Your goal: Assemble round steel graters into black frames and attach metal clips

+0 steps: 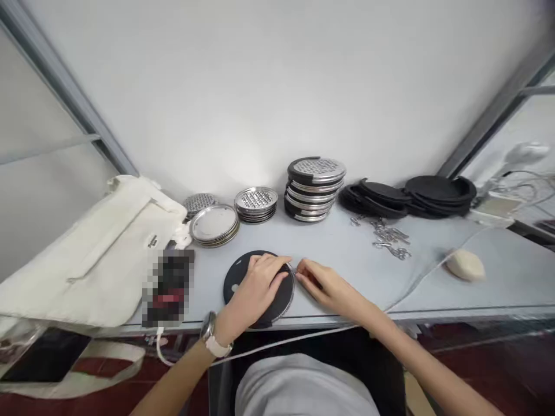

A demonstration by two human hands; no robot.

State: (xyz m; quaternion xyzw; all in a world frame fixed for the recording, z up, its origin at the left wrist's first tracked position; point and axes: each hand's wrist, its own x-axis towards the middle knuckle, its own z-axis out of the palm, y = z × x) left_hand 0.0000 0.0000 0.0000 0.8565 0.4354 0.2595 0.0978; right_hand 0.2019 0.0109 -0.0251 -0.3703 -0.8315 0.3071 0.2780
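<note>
A round black disc with a metal rim (243, 276) lies flat on the pale table near its front edge. My left hand (255, 289) rests on top of the disc, fingers curled over its right side; a watch sits on that wrist. My right hand (323, 283) is at the disc's right edge, fingertips pinched on a small metal part (293, 269) that touches the rim. What the part is I cannot make out.
Along the wall stand stacks of perforated metal discs (256, 202), plain metal lids (214, 224), assembled black-and-metal discs (314, 188) and black rings (407, 196). Loose metal hooks (390, 237) lie behind my right hand. A cream bag (99, 254) is at left, a pale lump (465, 264) at right.
</note>
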